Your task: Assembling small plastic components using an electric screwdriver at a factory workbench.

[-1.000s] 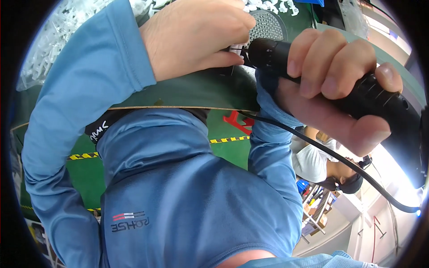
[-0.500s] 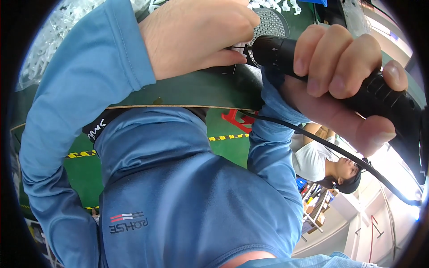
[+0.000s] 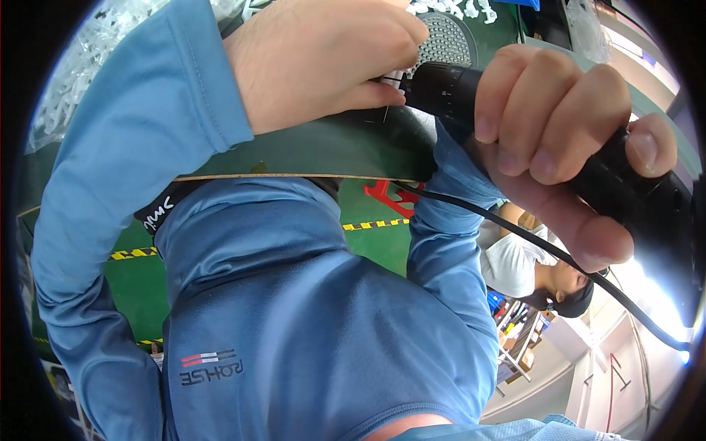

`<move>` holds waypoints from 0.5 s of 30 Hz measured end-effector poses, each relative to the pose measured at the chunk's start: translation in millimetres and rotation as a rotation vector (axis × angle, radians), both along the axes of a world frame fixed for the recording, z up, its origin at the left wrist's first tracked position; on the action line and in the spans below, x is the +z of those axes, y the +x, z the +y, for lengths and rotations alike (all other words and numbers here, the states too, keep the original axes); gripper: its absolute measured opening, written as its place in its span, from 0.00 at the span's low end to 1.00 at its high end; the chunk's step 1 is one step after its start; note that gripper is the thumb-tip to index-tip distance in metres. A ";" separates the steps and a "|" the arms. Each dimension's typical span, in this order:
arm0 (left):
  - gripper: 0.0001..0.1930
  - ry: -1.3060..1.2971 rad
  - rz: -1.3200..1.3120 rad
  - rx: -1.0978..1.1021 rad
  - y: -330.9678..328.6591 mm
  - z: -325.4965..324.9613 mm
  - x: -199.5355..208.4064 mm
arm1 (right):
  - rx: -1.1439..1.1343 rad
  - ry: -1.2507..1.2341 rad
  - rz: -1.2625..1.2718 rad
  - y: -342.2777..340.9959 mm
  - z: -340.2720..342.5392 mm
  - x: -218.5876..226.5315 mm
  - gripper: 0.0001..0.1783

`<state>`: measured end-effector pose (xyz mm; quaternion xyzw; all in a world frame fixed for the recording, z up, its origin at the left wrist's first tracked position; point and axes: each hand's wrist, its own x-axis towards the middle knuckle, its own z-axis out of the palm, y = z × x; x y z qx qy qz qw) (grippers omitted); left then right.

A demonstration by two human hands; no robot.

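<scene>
My right hand is wrapped round a black electric screwdriver, held on a slant with its nose toward my left hand. A black cable runs from the tool's far end, back past my right sleeve. My left hand is closed, thumb and finger pinching a small white part right at the screwdriver's nose. Most of that part is hidden by the fingers, and whether the bit touches it I cannot tell. Just behind the nose lies a grey round dish with a dotted surface.
Small white plastic pieces lie at the far side of the green tabletop. Clear bags of white pieces sit at the far left. A red frame shows below the table edge. A person is off to the right.
The screwdriver's rear end has swung a little downward, and my right thumb and fingers have shifted along with it. My left hand stays almost where it was.
</scene>
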<state>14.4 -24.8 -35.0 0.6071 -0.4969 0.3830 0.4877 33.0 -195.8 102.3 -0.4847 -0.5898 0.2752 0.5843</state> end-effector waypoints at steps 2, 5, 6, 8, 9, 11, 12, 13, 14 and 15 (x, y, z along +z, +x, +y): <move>0.09 0.001 0.020 -0.015 -0.5 0.1 -0.5 | 0.011 -0.027 -0.002 1.4 -0.1 0.3 0.41; 0.10 0.017 0.029 -0.022 -0.5 3.9 11.3 | 0.026 -0.065 -0.015 3.4 -0.8 3.6 0.41; 0.10 0.019 0.023 -0.025 -5.6 8.2 17.5 | 0.030 -0.076 -0.022 3.8 -1.4 5.6 0.41; 0.13 0.531 0.485 -0.083 -16.3 22.3 35.6 | -0.022 -0.087 -0.043 -3.1 -0.3 10.4 0.42; 0.12 0.509 0.479 -0.033 -20.0 20.3 29.6 | -0.066 -0.094 -0.052 -6.2 1.5 8.7 0.42; 0.12 0.491 0.471 -0.063 -19.3 16.2 30.1 | -0.287 0.264 0.048 -26.3 10.1 -19.2 0.38; 0.12 0.524 0.484 -0.053 -19.8 18.8 30.9 | -0.317 0.173 0.014 -25.6 0.2 -16.3 0.36; 0.12 0.535 0.465 -0.052 -21.2 18.8 32.6 | -0.293 0.181 0.005 -23.8 -0.7 -16.1 0.34; 0.10 0.527 0.462 -0.029 -22.2 18.4 34.2 | -0.300 0.219 0.007 -24.7 -0.7 -18.9 0.35; 0.10 0.519 0.458 -0.006 -21.9 18.3 35.1 | -0.308 0.258 0.007 -25.6 0.2 -22.4 0.36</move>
